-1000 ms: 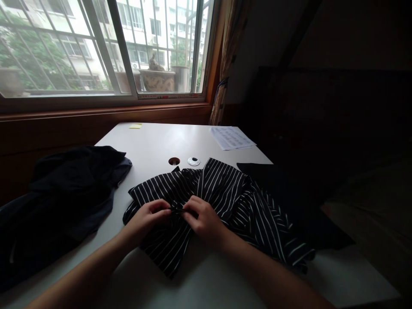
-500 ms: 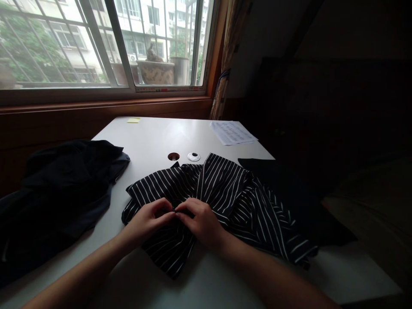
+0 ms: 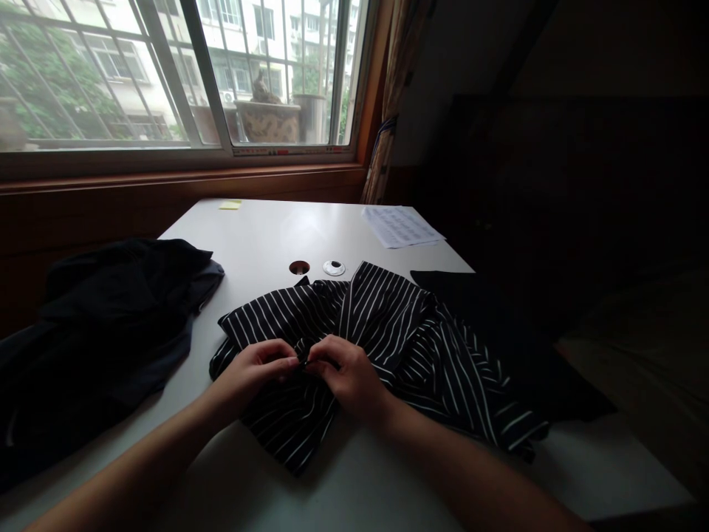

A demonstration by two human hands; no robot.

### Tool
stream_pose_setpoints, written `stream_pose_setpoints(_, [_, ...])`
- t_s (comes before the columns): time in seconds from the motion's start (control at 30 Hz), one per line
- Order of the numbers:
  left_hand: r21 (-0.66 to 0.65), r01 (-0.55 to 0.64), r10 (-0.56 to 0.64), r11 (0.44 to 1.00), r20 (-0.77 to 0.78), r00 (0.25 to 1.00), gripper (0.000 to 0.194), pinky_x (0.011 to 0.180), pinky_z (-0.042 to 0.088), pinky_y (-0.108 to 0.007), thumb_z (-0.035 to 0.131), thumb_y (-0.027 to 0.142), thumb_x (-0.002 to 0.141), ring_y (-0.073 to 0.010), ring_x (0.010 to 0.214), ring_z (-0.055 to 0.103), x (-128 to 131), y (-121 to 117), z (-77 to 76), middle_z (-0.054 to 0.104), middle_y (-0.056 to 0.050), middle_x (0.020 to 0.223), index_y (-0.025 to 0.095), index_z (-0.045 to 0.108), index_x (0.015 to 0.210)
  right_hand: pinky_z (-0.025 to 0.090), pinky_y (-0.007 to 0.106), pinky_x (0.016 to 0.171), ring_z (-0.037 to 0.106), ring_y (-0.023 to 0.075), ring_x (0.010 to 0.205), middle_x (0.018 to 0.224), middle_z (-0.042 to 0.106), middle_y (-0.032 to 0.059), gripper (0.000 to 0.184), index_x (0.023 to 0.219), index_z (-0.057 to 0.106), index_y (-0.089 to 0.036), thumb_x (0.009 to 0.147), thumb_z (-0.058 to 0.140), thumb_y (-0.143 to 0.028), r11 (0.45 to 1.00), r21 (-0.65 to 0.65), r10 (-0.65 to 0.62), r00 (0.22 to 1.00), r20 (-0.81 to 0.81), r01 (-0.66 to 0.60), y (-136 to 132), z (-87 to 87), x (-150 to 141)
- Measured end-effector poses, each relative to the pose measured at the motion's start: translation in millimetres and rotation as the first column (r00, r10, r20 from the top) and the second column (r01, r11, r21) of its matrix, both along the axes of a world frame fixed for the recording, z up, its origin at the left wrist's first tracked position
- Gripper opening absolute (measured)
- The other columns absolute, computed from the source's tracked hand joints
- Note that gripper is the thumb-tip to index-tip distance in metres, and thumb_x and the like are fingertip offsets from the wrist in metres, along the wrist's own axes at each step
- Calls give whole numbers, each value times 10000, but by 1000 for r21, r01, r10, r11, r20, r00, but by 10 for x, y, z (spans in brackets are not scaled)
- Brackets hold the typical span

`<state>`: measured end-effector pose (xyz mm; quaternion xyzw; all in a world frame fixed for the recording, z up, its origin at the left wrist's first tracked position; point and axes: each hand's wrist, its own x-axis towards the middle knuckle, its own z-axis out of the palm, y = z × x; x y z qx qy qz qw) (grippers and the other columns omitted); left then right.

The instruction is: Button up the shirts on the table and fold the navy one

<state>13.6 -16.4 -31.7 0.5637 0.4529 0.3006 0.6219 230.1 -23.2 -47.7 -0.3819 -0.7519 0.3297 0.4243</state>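
A black garment with white stripes (image 3: 388, 314) lies bunched on the white table (image 3: 266, 233). My left hand (image 3: 263, 369) pinches its gathered cloth near the middle, thumb and fingertips together. Close against it, my right hand (image 3: 346, 369) also grips the cloth between thumb and forefinger. The fingertips of both hands almost meet there, and the small bit between them is too dark to make out. Part of the garment hangs in folds below the hands, and its long striped end stretches to the right.
Dark clothing (image 3: 122, 310) is heaped on the table's left side. Another dark cloth (image 3: 498, 332) lies at the right edge. Printed sheets (image 3: 402, 226), a yellow sticky note (image 3: 230, 205), a round hole (image 3: 300, 267) and a grommet cover (image 3: 334, 267) are farther back, below the window.
The fingers of both hands have shifted slightly at the pinched cloth; the left thumb and fingers are closer together. The garment stays in nearly the same place.
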Motion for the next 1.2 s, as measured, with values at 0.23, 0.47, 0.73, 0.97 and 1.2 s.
stream_pose_setpoints(0.23, [-84, -43, 52, 996, 98, 994, 199, 679, 402, -232, 747, 340, 808, -122, 740, 505, 4, -12, -74, 607, -19, 843, 154, 681, 837, 502, 279, 791, 603, 155, 841, 891, 615, 14, 131, 912, 660, -226, 890, 624, -102, 993, 98, 58, 998, 9, -59, -26, 22, -16])
stream_pose_setpoints(0.47, [-74, -23, 30, 997, 102, 994, 174, 695, 410, -235, 731, 319, 817, -126, 752, 512, 15, -24, 26, 614, -24, 868, 153, 678, 822, 528, 283, 762, 604, 159, 832, 905, 611, 39, 131, 961, 656, -222, 917, 587, -119, 968, 218, 123, 992, 7, -122, -14, 8, 10])
stream_pose_setpoints(0.73, [-2, 70, -70, 998, -13, 997, 273, 701, 451, -246, 718, 420, 833, -137, 740, 543, -4, 3, 71, 623, -21, 828, 154, 700, 895, 537, 270, 754, 603, 146, 822, 914, 597, 40, 103, 959, 666, -216, 925, 606, -139, 970, 216, 128, 991, -44, -115, -13, -7, 41])
stream_pose_setpoints(0.97, [91, 80, -72, 993, -82, 994, 306, 735, 501, -275, 667, 456, 867, -162, 773, 598, 10, -39, 108, 645, -20, 864, 172, 679, 982, 531, 285, 809, 618, 151, 858, 913, 604, 21, 54, 956, 667, -228, 911, 663, -198, 988, 135, 77, 996, -41, -70, -14, 28, 46])
stream_pose_setpoints(1.2, [168, 120, -97, 978, -142, 985, 280, 732, 517, -293, 625, 438, 900, -188, 778, 655, 23, -66, 99, 658, -27, 847, 164, 647, 956, 529, 275, 794, 618, 145, 840, 907, 601, 18, 46, 960, 669, -224, 915, 662, -216, 987, 134, 86, 996, -19, -83, -13, 15, 41])
